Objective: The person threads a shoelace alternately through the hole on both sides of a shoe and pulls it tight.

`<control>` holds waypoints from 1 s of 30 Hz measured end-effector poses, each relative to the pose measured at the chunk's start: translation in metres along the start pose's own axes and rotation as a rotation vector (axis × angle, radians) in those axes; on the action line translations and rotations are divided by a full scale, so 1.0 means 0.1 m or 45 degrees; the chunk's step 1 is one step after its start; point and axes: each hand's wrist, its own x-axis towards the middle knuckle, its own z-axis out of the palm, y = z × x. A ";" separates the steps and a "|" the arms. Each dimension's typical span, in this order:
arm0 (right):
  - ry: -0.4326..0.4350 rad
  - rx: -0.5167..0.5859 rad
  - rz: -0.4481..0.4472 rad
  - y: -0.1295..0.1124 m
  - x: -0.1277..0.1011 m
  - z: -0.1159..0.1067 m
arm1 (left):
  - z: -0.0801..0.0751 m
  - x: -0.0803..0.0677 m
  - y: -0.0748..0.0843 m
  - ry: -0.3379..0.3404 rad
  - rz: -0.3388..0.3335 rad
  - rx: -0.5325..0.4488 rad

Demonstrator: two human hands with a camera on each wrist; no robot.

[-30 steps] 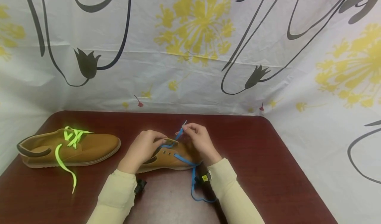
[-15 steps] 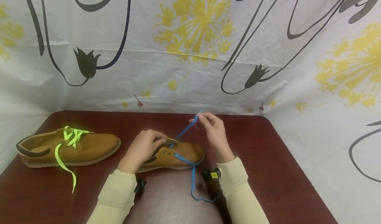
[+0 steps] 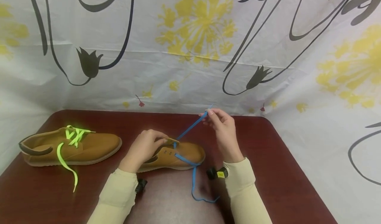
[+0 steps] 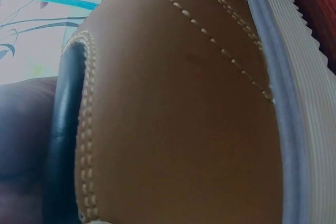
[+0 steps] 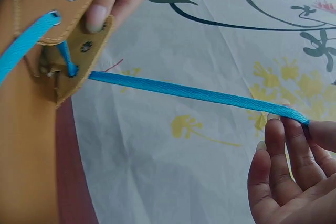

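Note:
A tan shoe (image 3: 192, 151) lies sideways at the table's middle, toe to the right. Pinched between my left hand's (image 3: 145, 147) thumb and fingers is its far eyelet flap (image 5: 86, 59), lifted up. A blue shoelace (image 5: 199, 95) passes through the front eyelets on both sides. My right hand (image 3: 224, 129) pinches one end of it, up and right of the shoe, and that stretch runs straight from the flap. The other end trails over the toe onto the table. In the left wrist view the shoe's side (image 4: 173, 103) fills most of the picture.
Another tan shoe (image 3: 98, 148) with a neon yellow-green lace (image 3: 63, 161) stands at the left of the dark red table (image 3: 282, 184). A patterned white sheet (image 3: 134, 68) hangs behind the table and along its sides.
My right hand has moved up and to the right, drawing the blue shoelace out through the far flap into a longer straight stretch. My left hand keeps its hold on the flap.

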 end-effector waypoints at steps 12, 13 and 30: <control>-0.208 -0.350 -0.121 -0.32 0.32 0.21 | -0.02 0.01 -0.02 -0.012 0.022 -0.013; -0.232 -0.362 -0.120 -0.32 0.34 0.22 | -0.02 0.02 -0.02 -0.011 0.033 -0.009; -0.340 -0.451 0.328 0.41 0.17 -0.01 | -0.11 0.03 -0.10 -0.059 0.154 -0.064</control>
